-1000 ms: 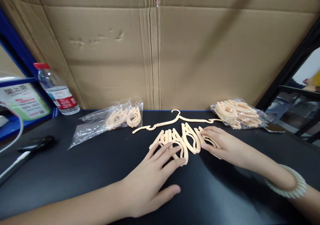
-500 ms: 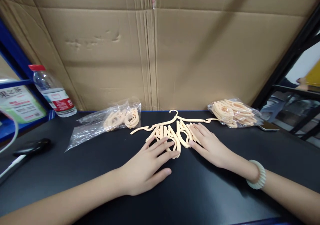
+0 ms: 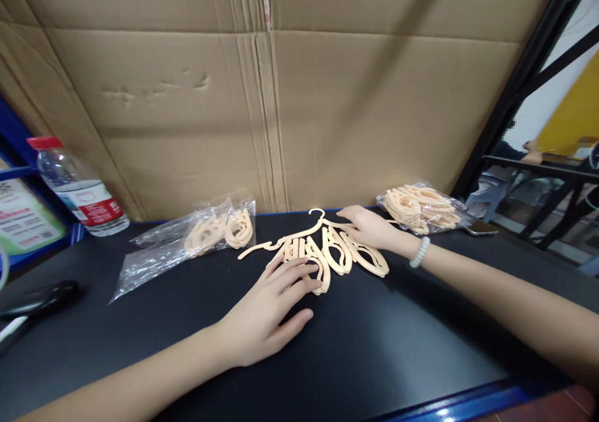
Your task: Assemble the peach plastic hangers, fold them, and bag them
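My left hand point(image 3: 266, 309) lies flat on the black table point(image 3: 374, 347), fingers stretched out, its fingertips resting on a row of peach plastic hanger pieces point(image 3: 334, 256). My right hand point(image 3: 367, 227) has reached further back, fingers extended over the thin assembled peach hanger point(image 3: 285, 238) that lies behind the row. A pale bead bracelet point(image 3: 420, 252) is on my right wrist. Neither hand has anything gripped.
A clear bag of peach pieces point(image 3: 208, 231) lies at the left, another full bag point(image 3: 421, 206) at the right by a phone point(image 3: 480, 227). A water bottle point(image 3: 77, 188) and a black object point(image 3: 40, 297) sit far left. A cardboard wall point(image 3: 281, 97) backs the table.
My right hand slid forward from the right end of the row to the assembled hanger behind it. My left hand stayed on the pieces. The view shifted right.
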A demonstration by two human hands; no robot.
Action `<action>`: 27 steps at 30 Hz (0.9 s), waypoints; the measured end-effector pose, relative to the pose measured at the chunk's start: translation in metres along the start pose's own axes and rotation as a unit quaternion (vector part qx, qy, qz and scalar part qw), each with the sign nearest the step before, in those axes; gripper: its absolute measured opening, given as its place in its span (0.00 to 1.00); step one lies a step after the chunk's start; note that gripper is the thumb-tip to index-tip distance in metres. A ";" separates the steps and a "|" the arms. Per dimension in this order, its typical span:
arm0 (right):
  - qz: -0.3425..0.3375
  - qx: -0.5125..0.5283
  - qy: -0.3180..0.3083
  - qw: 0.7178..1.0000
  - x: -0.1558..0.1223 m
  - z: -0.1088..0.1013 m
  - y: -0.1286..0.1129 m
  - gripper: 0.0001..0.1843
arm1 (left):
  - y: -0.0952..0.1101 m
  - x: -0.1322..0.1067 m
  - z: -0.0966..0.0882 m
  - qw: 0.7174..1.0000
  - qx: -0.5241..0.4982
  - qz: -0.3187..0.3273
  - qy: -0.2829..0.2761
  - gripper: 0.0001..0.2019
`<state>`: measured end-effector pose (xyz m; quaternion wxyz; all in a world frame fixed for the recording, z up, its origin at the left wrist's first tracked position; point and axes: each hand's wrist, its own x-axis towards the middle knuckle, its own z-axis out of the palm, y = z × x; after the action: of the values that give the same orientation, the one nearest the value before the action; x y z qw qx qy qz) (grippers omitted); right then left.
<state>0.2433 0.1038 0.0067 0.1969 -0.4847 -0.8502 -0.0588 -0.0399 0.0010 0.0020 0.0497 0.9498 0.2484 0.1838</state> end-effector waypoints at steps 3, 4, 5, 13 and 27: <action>0.001 -0.006 -0.016 1.000 0.023 0.011 0.015 0.21 | 0.001 -0.001 0.000 1.000 -0.001 0.005 0.004 0.17; 0.001 -0.006 -0.023 1.000 0.029 0.017 0.019 0.22 | 0.001 -0.002 -0.001 1.000 -0.002 0.006 0.006 0.17; -0.001 -0.005 -0.032 0.999 0.035 0.022 0.022 0.23 | 0.001 -0.002 -0.001 1.000 -0.003 0.007 0.007 0.17; -0.041 0.040 -0.075 0.996 0.048 0.030 0.026 0.19 | 0.003 -0.001 -0.005 1.000 -0.024 0.010 0.000 0.18; 0.042 0.112 -0.053 0.991 0.051 0.024 0.009 0.10 | 0.004 0.000 -0.005 0.999 -0.031 0.001 -0.014 0.17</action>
<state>0.2210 0.1564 0.0036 0.2073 -0.4970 -0.8396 0.0711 -0.0404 -0.0023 0.0075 0.0828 0.9503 0.2412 0.1786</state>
